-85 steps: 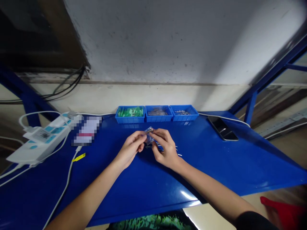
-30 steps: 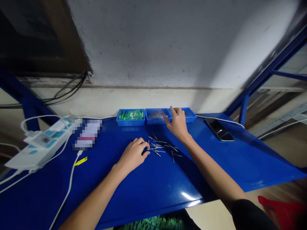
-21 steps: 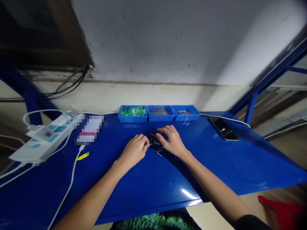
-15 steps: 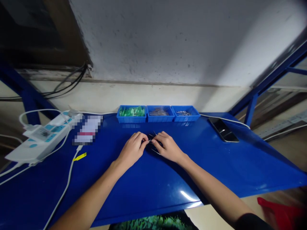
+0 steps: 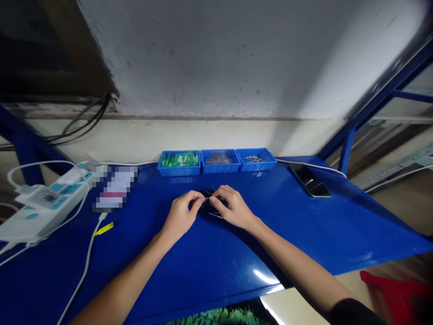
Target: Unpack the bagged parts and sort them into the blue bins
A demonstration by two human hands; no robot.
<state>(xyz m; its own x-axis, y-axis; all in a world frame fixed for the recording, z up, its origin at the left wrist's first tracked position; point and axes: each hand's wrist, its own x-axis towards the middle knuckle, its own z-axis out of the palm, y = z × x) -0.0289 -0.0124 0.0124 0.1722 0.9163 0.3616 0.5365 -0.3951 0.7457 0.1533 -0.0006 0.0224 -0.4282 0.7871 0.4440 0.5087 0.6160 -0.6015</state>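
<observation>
Above the middle of the blue table (image 5: 209, 257), my left hand (image 5: 186, 210) and my right hand (image 5: 233, 207) meet almost fingertip to fingertip. Each pinches thumb against forefinger on a small, thin, shiny piece (image 5: 207, 198) held between them; its exact kind is too small to tell. Several thin dark and silvery rods (image 5: 215, 215) lie on the table under and beside my right fingers, partly hidden by them.
Three blue bins stand along the wall: one with green pieces (image 5: 181, 159), one with greyish-brown pieces (image 5: 218, 159), one with metal pins (image 5: 253, 159). A phone (image 5: 310, 180) lies right. At left are a power strip (image 5: 43, 203), a blurred-out device (image 5: 117, 187) and a white cable (image 5: 88, 253).
The camera view has shifted slightly, moving the bins and table items a little to the left. Both hands keep their pinch, with their fingertips turned slightly around the small piece.
</observation>
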